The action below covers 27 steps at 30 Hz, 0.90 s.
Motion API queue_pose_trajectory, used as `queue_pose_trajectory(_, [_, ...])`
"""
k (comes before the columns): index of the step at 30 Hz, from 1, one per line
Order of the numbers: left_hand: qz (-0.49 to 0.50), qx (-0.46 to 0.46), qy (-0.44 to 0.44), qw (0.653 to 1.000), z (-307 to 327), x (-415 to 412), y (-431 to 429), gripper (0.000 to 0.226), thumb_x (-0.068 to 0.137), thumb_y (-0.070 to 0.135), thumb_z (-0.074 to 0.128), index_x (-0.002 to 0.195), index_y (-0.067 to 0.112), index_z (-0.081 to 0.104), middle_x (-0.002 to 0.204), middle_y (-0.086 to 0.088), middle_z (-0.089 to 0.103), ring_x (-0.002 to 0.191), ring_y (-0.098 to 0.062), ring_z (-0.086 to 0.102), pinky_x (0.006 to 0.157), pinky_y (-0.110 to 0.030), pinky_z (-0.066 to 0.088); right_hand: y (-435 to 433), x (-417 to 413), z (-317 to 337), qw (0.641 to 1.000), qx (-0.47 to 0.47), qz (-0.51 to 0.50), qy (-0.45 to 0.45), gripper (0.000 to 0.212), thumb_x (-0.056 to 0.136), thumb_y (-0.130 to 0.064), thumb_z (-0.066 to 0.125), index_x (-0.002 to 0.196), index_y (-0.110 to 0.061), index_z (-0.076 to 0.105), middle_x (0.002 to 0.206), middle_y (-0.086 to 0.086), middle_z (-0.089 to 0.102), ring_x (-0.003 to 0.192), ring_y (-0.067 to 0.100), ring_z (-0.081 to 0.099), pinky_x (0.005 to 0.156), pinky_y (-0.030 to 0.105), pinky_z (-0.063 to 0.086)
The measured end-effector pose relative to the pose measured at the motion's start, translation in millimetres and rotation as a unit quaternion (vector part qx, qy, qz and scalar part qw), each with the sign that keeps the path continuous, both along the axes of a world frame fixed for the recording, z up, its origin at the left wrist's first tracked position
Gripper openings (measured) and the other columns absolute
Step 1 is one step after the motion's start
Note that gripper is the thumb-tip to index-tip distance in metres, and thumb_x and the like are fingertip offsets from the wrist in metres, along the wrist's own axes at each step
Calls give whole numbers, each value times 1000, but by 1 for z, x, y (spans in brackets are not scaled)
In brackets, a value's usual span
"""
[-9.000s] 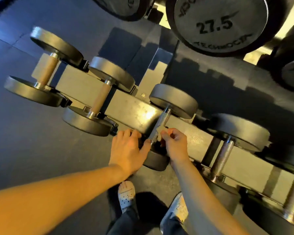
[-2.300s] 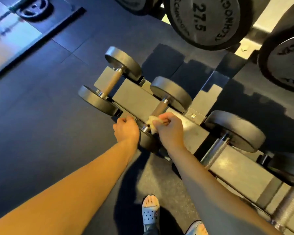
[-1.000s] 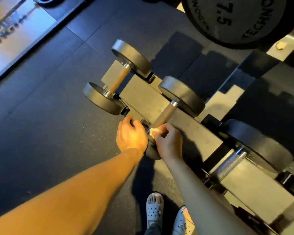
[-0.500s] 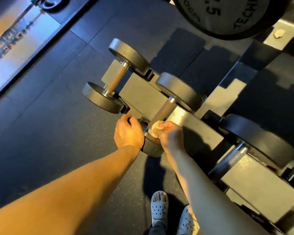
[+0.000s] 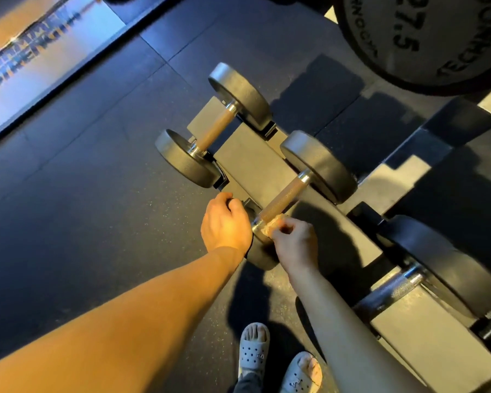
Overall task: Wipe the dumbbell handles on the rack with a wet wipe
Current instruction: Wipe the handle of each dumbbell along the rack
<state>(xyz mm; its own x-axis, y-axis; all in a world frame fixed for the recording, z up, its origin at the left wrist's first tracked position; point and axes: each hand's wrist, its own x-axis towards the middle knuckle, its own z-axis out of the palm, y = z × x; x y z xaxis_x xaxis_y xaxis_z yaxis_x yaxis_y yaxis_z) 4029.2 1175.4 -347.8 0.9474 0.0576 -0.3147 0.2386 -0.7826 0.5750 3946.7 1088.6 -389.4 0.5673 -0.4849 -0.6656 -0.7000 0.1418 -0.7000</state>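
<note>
The second dumbbell from the left lies across the low rack (image 5: 255, 163), its brownish handle (image 5: 284, 197) running from the near plate to the far one. My right hand (image 5: 294, 243) pinches a crumpled wet wipe (image 5: 268, 226) against the near end of that handle. My left hand (image 5: 226, 225) grips the top edge of the near plate (image 5: 262, 255), fingers curled over it. The leftmost dumbbell, with its own handle (image 5: 214, 131), sits untouched beyond. A silver knurled handle (image 5: 394, 289) of the dumbbell to the right shows at lower right.
A large 27.5 plate (image 5: 425, 41) on the upper tier hangs over the top right. Dark rubber floor (image 5: 82, 208) spreads to the left, with a lettered platform (image 5: 31, 61) at top left. My sandalled feet (image 5: 278, 361) stand just below the rack.
Over the last second my right hand has kept the wipe at the near end of the handle, shifting only slightly. My left hand stays on the near plate. The view has drifted a little.
</note>
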Motion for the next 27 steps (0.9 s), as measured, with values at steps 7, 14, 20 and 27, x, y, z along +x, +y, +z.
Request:
queue_pose_trajectory(7, [1,-11,19,1000,6,4,-1,48,89,43,30,116,23,65,114,-5,64,105,-27,60,95,-47,50,-24,56,43,861,-263,422,-106,11,98,-17,56,104,-15,65,109,-1,56,105,15,55,100,37,50])
queue_pose_trajectory(14, [5,-26,37,999,6,5,0,20,97,30,40,101,25,59,108,0,58,101,-22,54,87,-40,45,-37,121,55,535,-420,731,51,24,100,-22,57,123,-15,54,120,7,61,117,28,58,97,42,45])
queue_pose_trajectory(20, [36,-48,35,998,7,3,-3,23,94,35,40,102,28,59,105,-1,58,101,-24,56,95,-44,47,-44,113,52,666,-317,672,67,14,102,-26,53,109,-15,59,105,6,64,98,26,63,82,39,50])
queue_pose_trajectory(27, [36,-44,47,997,8,2,-3,40,86,42,34,111,27,61,111,-1,61,105,-24,57,99,-48,47,-37,89,60,759,-258,598,-10,16,104,-24,49,110,-15,61,101,4,63,96,21,63,80,36,50])
